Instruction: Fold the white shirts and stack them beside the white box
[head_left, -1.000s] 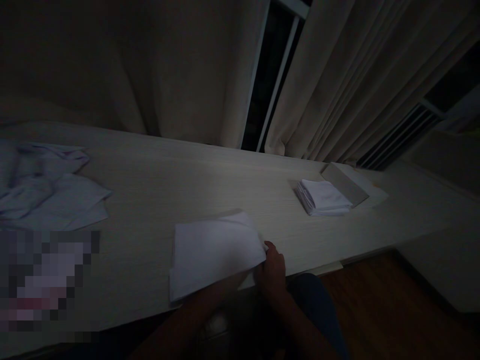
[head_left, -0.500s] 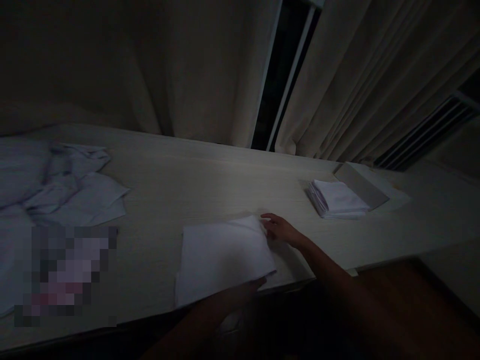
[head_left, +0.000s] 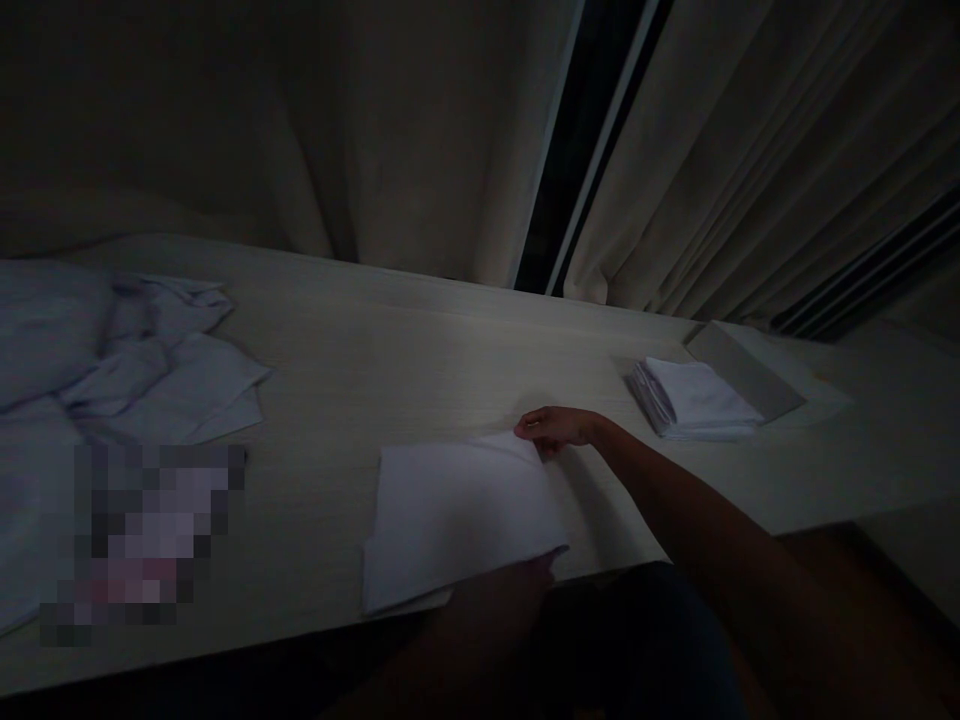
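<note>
Head view, dim light.

Item 1: white cloth (head_left: 461, 510), folded flat, lay on the pale wooden table (head_left: 390, 370) close to its near edge, just in front of the person.

Item 2: right hand (head_left: 553, 428), reached forward over the table, rested at the far right corner of the white cloth; fingers curled down onto that corner, touching it. Whether they pinched the fabric or only pressed on it could not be told.

Item 3: left hand (head_left: 541, 568), in deep shadow at the table's near edge, sat at the near right corner of the white cloth. Its grip could not be made out; fingers too dark to read.

Item 4: stack of folded cloths (head_left: 694, 398), white, neat, stood well apart to the right on the same table, just beside a flat grey board (head_left: 746, 371).

Item 5: heap of loose cloths (head_left: 112, 350), pale, crumpled, occupied the left end of the table, well apart from the hands.

Item 6: curtains (head_left: 420, 150), beige, hung behind the table, parted at a dark window gap (head_left: 581, 150).
</note>
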